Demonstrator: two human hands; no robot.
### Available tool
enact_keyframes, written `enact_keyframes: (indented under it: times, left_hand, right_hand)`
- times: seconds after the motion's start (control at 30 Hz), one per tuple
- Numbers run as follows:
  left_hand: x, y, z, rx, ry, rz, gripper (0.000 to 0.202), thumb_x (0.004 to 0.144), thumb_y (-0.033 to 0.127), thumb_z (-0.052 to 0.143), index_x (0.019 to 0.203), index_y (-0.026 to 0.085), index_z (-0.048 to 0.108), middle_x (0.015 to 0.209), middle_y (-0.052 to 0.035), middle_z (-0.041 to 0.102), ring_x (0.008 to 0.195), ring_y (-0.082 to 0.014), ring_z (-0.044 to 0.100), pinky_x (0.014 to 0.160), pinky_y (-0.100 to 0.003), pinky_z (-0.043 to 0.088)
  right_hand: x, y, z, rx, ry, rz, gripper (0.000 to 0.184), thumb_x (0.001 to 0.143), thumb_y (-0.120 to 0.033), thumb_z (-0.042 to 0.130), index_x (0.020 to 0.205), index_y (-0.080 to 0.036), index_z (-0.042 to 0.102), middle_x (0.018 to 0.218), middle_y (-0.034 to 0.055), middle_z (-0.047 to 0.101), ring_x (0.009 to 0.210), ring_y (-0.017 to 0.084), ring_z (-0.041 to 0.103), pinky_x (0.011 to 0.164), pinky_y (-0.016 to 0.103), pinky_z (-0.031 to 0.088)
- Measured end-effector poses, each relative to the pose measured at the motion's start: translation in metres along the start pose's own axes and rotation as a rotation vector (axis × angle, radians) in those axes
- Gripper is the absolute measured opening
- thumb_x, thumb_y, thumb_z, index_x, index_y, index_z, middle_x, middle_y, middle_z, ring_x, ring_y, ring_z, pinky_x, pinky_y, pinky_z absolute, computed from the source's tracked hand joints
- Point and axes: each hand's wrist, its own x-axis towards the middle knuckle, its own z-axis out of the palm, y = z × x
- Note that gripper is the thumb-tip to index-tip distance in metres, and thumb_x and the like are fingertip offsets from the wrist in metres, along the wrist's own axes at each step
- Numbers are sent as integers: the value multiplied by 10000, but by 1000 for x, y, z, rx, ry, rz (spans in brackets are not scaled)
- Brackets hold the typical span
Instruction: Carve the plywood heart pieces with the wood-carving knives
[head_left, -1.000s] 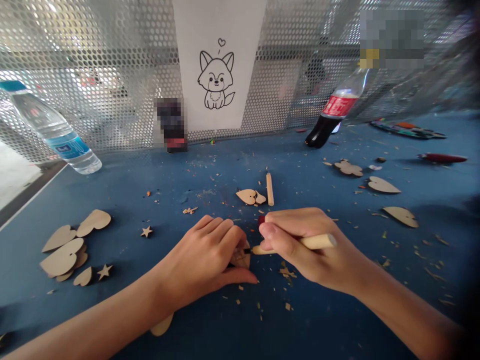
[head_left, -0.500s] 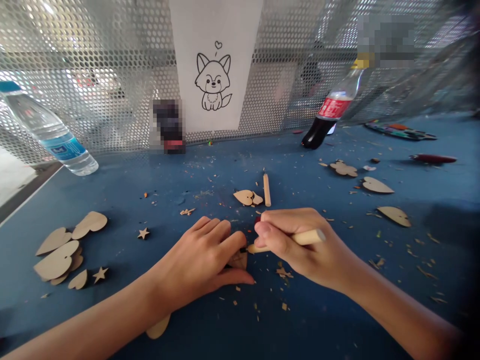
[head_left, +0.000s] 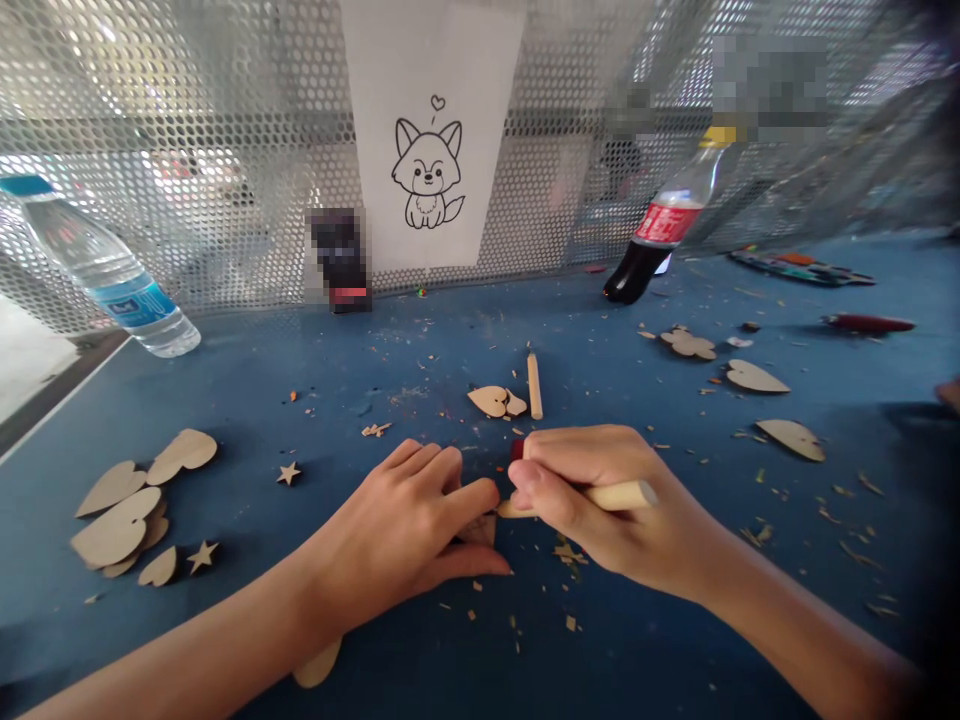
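Head view: our right hand (head_left: 600,465) is wrapped tight round a pale, round-handled tool (head_left: 624,496), just right of the wood piece (head_left: 480,530); long axis nearly crosswise, tip leftward. Our left hand (head_left: 416,512), half-curled, holds the wood piece.

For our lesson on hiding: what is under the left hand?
Part of a wooden piece shows; the left hand covers the rest, so its full shape cannot be seen.

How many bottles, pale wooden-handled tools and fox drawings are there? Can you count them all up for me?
Bottles: 2, the blue-capped bottle and the yellow-capped bottle
Pale wooden-handled tools: 2, the held tool in the right hand and the lying tool
Fox drawings: 1, the fox drawing
Total: 5
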Motion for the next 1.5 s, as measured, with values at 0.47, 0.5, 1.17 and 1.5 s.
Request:
enact_keyframes:
  times: [0.47,0.5,1.17,1.5]
  left_hand:
    - [1,2,-2,31,4,17,345,963,537,553,962,194,590,817,-11,525,683,-176,472,658,-307,390]
    - [1,2,-1,40,8,15,353,958,545,556,973,194,587,816,-11,525,682,-179,471,656,-310,393]
    - [0,2,2,67,10,14,392,949,578,549,981,188,564,810,-11,528,681,-183,484,652,-324,411]
    - [0,4,-2,66,-3,18,379,981,554,506,960,181,572,809,-12,520,673,-176,483,644,-316,408]
  right_hand:
    - [2,-4,0,23,33,-34,464,1009,-244,487,594,-192,287,526,-57,312,477,66,309,484,244,265]
    - [2,-5,0,23,33,-27,462,1009,-247,488,594,-192,291,527,-56,318,475,65,313,481,243,266]
    - [0,-2,1,6,8,2,456,1020,-276,475,576,-181,441,521,-51,361,461,70,353,467,242,288]
    - [2,-2,3,16,-26,94,464,1032,-315,462,595,-172,525,529,-54,352,462,72,354,468,243,295]
